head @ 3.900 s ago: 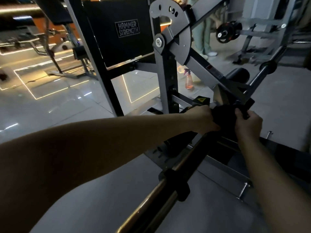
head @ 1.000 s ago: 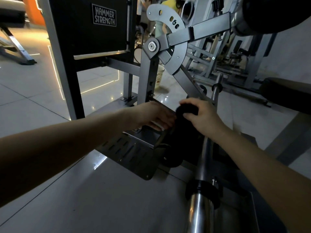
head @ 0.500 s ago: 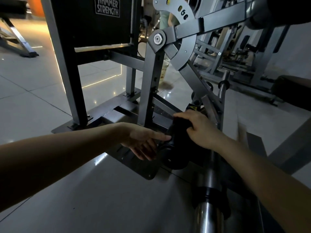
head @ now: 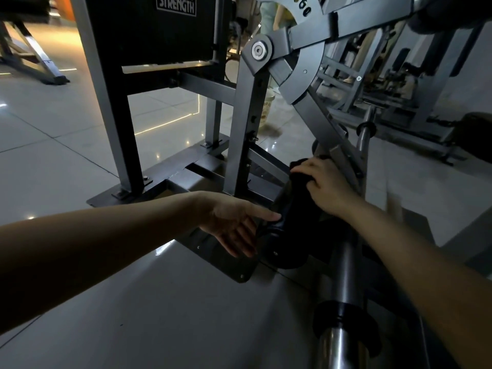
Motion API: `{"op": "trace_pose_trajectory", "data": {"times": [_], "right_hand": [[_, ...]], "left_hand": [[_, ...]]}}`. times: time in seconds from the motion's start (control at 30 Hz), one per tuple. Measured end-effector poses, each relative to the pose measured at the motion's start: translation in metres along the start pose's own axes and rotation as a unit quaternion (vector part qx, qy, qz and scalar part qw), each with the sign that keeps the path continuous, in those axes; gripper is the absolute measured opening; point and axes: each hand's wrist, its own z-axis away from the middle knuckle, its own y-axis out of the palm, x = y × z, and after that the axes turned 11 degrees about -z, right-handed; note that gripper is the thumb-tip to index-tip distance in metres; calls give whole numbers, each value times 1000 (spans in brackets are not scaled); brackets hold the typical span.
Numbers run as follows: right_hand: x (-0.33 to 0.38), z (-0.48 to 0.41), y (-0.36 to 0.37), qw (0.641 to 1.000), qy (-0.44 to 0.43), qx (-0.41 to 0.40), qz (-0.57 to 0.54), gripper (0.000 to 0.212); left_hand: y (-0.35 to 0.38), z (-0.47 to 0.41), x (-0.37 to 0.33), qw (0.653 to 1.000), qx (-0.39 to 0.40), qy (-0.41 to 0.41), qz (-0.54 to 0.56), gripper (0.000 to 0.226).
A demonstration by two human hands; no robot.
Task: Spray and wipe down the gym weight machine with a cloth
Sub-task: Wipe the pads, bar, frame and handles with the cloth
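Right hand (head: 324, 186) gripped the dark cloth (head: 299, 171), fingers curled, pressing it on top of the black roller pad (head: 286, 235) low on the weight machine (head: 243, 134). Left hand (head: 231, 222) lay open, fingers straight, index tip touching the pad's side. A steel bar (head: 344, 262) ran just beside.

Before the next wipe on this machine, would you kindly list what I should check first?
1. The cloth is gripped by the right hand: ok.
2. The cloth lies on the black pad: ok.
3. The left hand is open beside the pad's end, holding nothing: ok.
4. A spray bottle within reach: cannot tell, none in view.
5. The pad wet with spray: cannot tell, too dark.
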Motion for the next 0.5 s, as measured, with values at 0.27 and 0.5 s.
{"op": "trace_pose_trajectory", "data": {"times": [0.27,0.5], "right_hand": [[75,62,-4,983,3,74,-165,40],[78,96,-20,961,27,88,-261,47]], "left_hand": [[24,-1,14,992,-5,83,99,70],[43,12,0,989,-89,69,99,56]]}}
